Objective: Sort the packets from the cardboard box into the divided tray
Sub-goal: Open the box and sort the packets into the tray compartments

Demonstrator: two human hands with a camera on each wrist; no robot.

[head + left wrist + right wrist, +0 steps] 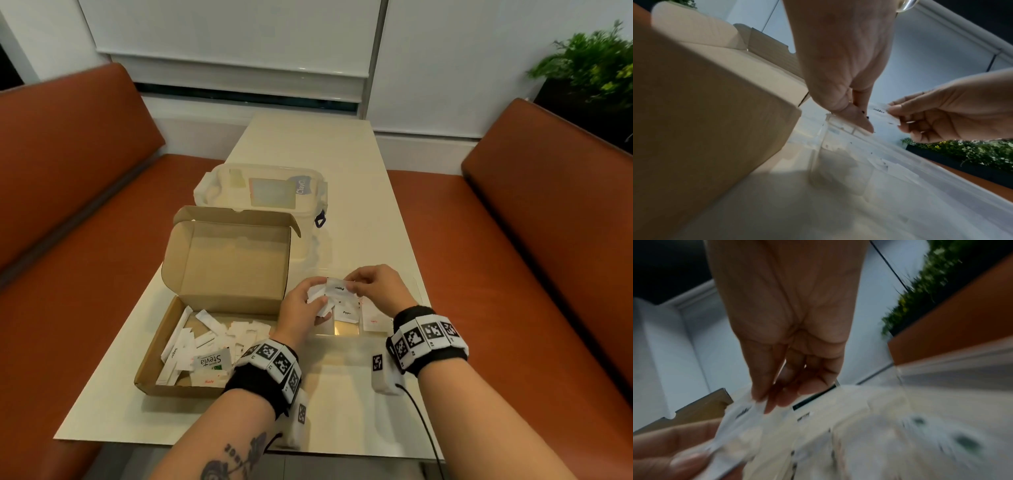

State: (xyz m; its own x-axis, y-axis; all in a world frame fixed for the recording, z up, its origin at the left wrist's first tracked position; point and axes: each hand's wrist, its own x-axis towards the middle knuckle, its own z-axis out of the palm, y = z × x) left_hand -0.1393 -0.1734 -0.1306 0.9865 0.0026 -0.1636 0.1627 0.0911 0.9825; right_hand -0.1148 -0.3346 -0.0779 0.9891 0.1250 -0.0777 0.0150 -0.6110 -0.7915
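Observation:
An open cardboard box (150, 370) lies at the left of the table with several white packets (205, 346) inside, one marked Stevia. To its right stands a clear divided tray (346, 330) holding a pepper packet (346, 313) and a salt packet (373, 320). Above the tray my left hand (303, 308) grips a small bunch of white packets (318, 294). My right hand (371, 287) pinches one pepper packet (339, 286) at the top of that bunch. The same packet (881, 112) shows between the fingers of both hands in the left wrist view, and blurred (744, 415) in the right wrist view.
A clear lidded plastic container (260, 192) stands behind the box. The box lid (233, 260) stands upright. Orange bench seats (85, 240) flank the cream table (342, 154). A potted plant (589, 65) is at the far right.

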